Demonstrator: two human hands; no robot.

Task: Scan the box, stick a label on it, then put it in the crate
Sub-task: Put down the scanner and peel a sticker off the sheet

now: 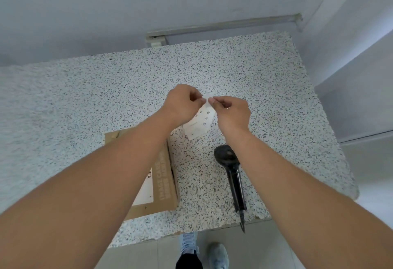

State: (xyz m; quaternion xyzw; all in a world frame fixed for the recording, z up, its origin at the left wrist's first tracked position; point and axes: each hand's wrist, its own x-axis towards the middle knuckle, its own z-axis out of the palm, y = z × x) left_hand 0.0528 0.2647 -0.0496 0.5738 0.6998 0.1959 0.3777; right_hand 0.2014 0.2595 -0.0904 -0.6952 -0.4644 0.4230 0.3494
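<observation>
Cardboard box (163, 185) lay flat on the speckled countertop (85, 109), near its front edge and partly hidden under the left forearm, with a white shipping sticker (146, 192) and pale printed lettering on its upper face. Above and to the right of the box, both hands met over the counter. The left hand (182, 104) and the right hand (231, 111) each pinched the top edge of a small white label sheet (198, 125) between thumb and fingertips, their fingers almost touching. The sheet hung down between the wrists, carrying a few small dark printed marks too small to read. A black handheld barcode scanner (232, 173) lay on the counter beside the box, under the right forearm, its handle end reaching past the counter's front edge. Below the edge, two shoes (218, 256) stood on the tiled floor (265, 251).
</observation>
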